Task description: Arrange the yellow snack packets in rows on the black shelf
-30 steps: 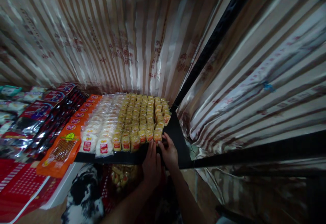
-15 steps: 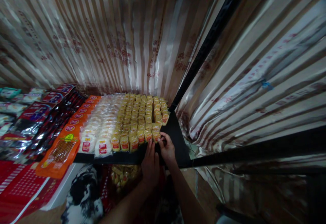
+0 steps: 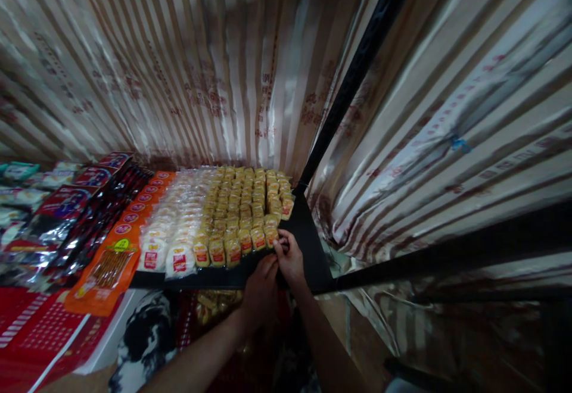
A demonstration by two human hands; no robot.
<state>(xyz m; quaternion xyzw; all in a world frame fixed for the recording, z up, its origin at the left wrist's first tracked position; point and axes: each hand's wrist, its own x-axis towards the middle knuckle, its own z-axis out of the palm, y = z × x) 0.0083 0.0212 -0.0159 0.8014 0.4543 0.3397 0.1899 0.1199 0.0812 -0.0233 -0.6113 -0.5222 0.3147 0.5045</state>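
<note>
Small, blocky yellow packets in crinkled, shiny film are set in close rows at the right part of a smooth black shelf. Rounded white packets in clear, glossy wrap are ranged beside them, followed by flat orange pouches, laid overlapping; brown sticks are shown on the front one. The whole is backed by a pleated, striped curtain with a satiny sheen.

Red labels are borne by the front yellow and white packets, and dark red characters by the curtain; the wording cannot be read with certainty. The right hand is held with thumb and fingers close together against the front right yellow packet; whether it is gripped cannot be told. The left hand is held lower, near the shelf's front edge, fingers together; its grip cannot be made out.
</note>
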